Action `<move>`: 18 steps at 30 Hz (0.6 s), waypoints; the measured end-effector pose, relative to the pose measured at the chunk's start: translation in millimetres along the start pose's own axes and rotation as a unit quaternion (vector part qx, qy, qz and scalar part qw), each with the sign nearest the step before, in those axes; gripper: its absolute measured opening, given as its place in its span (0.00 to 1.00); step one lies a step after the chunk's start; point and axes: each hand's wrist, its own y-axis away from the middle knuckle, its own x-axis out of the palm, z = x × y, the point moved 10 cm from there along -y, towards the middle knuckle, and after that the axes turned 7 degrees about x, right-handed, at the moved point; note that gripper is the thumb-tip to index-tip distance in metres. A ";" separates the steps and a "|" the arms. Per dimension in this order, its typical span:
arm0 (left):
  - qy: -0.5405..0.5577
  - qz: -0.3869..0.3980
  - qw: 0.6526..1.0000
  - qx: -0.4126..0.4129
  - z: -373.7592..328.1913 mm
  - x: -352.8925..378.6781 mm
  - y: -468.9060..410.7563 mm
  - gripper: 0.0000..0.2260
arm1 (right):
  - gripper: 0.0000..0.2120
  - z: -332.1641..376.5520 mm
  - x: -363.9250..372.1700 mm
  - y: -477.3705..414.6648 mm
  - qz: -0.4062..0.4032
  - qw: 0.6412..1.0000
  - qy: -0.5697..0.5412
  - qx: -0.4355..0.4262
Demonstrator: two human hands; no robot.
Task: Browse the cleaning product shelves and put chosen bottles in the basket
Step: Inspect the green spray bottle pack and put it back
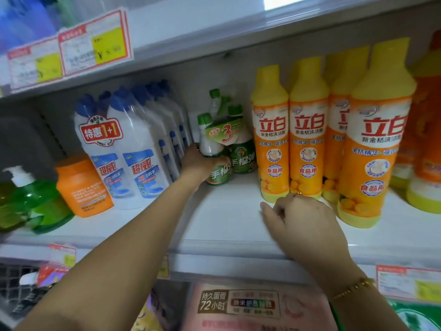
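A bundle of green-capped cleaner bottles [224, 139] stands deep on the white shelf [226, 223]. My left hand [198, 163] reaches in and grips the front bottle of that bundle around its lower body. My right hand [300, 223] hovers over the shelf's front part with fingers loosely curled and holds nothing, just in front of a row of yellow-and-orange dish soap bottles [307, 130]. No basket is in view.
White twin-pack toilet cleaner bottles [121, 149] stand left of the bundle, then an orange bottle [82, 185] and green pump bottles [31, 199]. Orange bottles [427, 130] fill the far right. Price tags [95, 41] hang on the shelf above; pink packs [250, 306] lie below.
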 end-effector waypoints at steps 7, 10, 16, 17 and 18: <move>-0.075 -0.094 0.986 0.113 -32.4 -43.8 62.2 0.26 | 0.22 1.7 -7.5 3.9 -0.010 1.000 0.014 0.013; -0.089 -0.111 0.978 0.150 -50.6 -67.1 86.6 0.26 | 0.22 2.0 -11.8 6.0 -0.005 1.000 0.001 0.018; -0.088 -0.109 0.975 0.170 -57.6 -110.0 142.4 0.28 | 0.09 -3.0 -36.6 22.1 -0.054 0.973 -0.220 0.033; -0.098 -0.112 0.972 0.183 -60.2 -117.2 153.0 0.29 | 0.08 -6.1 -43.4 31.2 -0.072 0.952 -0.294 0.043; -0.107 -0.114 0.968 0.197 -64.4 -124.3 164.0 0.29 | 0.08 -8.1 -48.1 41.3 -0.081 0.933 -0.347 0.052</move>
